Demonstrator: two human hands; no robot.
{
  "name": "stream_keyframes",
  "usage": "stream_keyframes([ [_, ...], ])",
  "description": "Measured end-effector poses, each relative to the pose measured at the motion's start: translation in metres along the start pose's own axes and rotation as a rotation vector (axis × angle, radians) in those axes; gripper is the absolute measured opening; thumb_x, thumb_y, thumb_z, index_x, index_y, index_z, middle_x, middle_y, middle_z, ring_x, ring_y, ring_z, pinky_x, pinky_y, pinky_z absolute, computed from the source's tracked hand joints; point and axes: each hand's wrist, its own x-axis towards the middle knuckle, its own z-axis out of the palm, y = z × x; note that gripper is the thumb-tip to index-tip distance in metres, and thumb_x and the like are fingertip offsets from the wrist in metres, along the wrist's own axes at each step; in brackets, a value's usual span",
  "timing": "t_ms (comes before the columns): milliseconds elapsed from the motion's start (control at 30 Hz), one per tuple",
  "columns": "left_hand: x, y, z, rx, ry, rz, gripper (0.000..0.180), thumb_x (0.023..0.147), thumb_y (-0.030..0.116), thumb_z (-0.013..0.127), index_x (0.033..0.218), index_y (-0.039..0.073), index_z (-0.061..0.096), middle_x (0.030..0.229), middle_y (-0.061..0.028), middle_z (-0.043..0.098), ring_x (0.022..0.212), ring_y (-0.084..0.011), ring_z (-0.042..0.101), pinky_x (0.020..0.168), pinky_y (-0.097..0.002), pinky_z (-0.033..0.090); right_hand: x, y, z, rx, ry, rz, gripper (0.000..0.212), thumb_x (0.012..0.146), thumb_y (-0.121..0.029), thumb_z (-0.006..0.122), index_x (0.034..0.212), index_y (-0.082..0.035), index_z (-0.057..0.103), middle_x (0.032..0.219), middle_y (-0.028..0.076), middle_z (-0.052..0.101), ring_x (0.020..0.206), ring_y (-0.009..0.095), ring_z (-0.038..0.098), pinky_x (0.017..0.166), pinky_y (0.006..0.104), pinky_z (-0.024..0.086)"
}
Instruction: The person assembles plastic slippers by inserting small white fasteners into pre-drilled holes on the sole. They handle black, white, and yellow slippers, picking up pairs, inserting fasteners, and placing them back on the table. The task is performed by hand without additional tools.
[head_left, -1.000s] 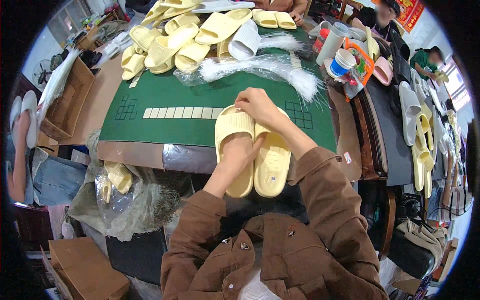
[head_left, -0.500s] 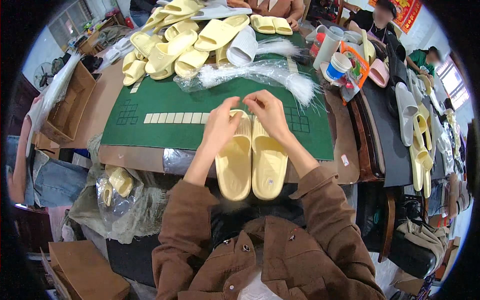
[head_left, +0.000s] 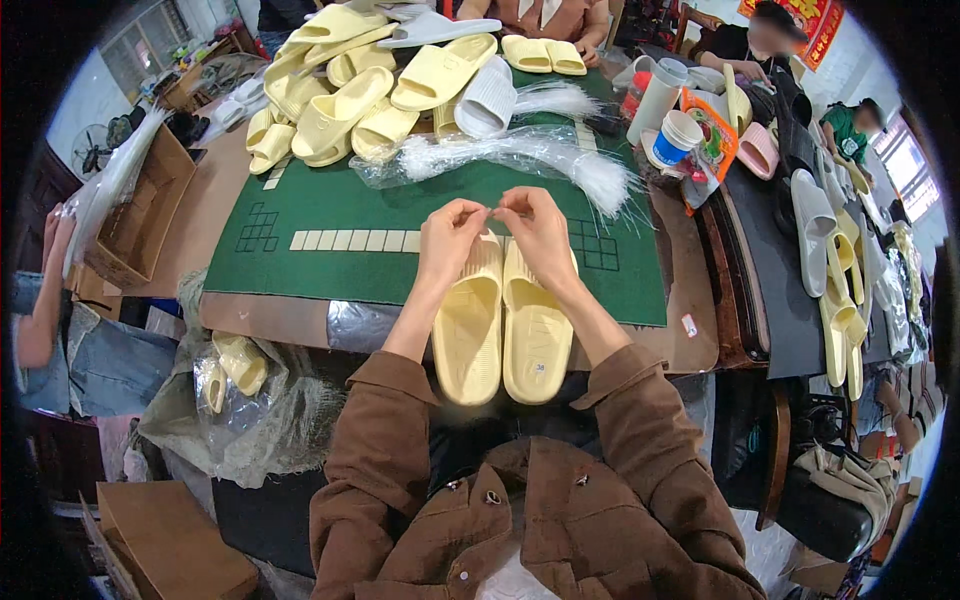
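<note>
A pair of pale yellow slide slippers lies side by side at the table's near edge, the left slipper [head_left: 467, 345] beside the right slipper [head_left: 537, 350], with their heels toward me. Over their toe ends, my left hand [head_left: 450, 243] and my right hand [head_left: 536, 235] are closed in pinches, fingertips almost meeting. Whatever is between the fingers is too small to make out. Just beyond my hands lies a bundle of thin clear plastic strands [head_left: 520, 160], partly in a clear bag. Behind it rises a heap of yellow slippers [head_left: 345, 105] with a few greyish-white ones.
A green mat [head_left: 320, 205] with a row of pale squares covers the table. At the right stand a white bucket [head_left: 677, 135], a bottle [head_left: 655, 95] and more slippers [head_left: 812, 210]. An open cardboard box [head_left: 150, 210] sits at left. Other people work around the table.
My fingertips have come closer together, the left hand turning inward and the right hand dropping slightly. The slippers appear slightly shifted in the picture.
</note>
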Motion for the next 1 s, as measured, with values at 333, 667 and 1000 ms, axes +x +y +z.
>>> stream_keyframes([
  [333,0.0,-0.006,-0.002,-0.057,0.042,-0.028,0.012,0.09,0.012,0.063,0.092,0.001,0.066,0.076,-0.0027,0.066,0.063,-0.0062,0.055,0.058,-0.0216,0.044,-0.006,-0.011,-0.002,-0.398,-0.114,-0.078,0.01,0.083,-0.009,0.066,0.089,-0.002,0.068,0.08,0.015,0.064,0.07,0.028,0.064,0.064,0.0363,0.051],
  [667,0.0,-0.003,-0.001,0.001,0.019,0.017,0.012,0.09,0.012,0.063,0.09,0.0,0.066,0.075,-0.0034,0.068,0.065,-0.0073,0.059,0.06,-0.0232,0.047,-0.006,-0.006,-0.002,-0.423,-0.096,-0.087,0.01,0.083,-0.011,0.066,0.09,-0.005,0.071,0.08,0.014,0.064,0.07,0.029,0.064,0.064,0.0372,0.05],
  [1000,0.001,-0.004,-0.002,0.006,0.002,-0.022,0.011,0.089,0.011,0.062,0.088,0.001,0.066,0.074,-0.0031,0.067,0.065,-0.0073,0.06,0.059,-0.0238,0.047,-0.007,-0.008,-0.001,-0.387,-0.084,-0.085,0.009,0.083,-0.009,0.066,0.089,-0.004,0.071,0.077,0.013,0.064,0.067,0.027,0.063,0.062,0.0361,0.05],
])
